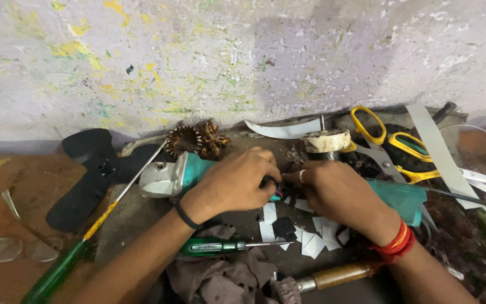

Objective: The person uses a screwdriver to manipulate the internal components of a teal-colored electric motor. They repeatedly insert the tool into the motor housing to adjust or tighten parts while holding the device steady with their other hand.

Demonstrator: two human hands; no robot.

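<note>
Two hands (288,183) gripping teal angle grinder (198,171), scissors (392,143) nearby

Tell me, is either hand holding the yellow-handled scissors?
No. The scissors lie untouched by the wall, while both hands work on the teal power tool.

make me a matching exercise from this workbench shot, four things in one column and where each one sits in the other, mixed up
Things:
1. yellow-handled scissors
2. short green screwdriver
3. black fan blade
4. wooden-handled tool

Places:
A. far left, against the wall
B. bottom edge, below the right hand
C. just under the left hand, beside the brown rag
D. upper right, behind the teal power tool

Pairs: 1-D, 2-C, 3-A, 4-B
</note>
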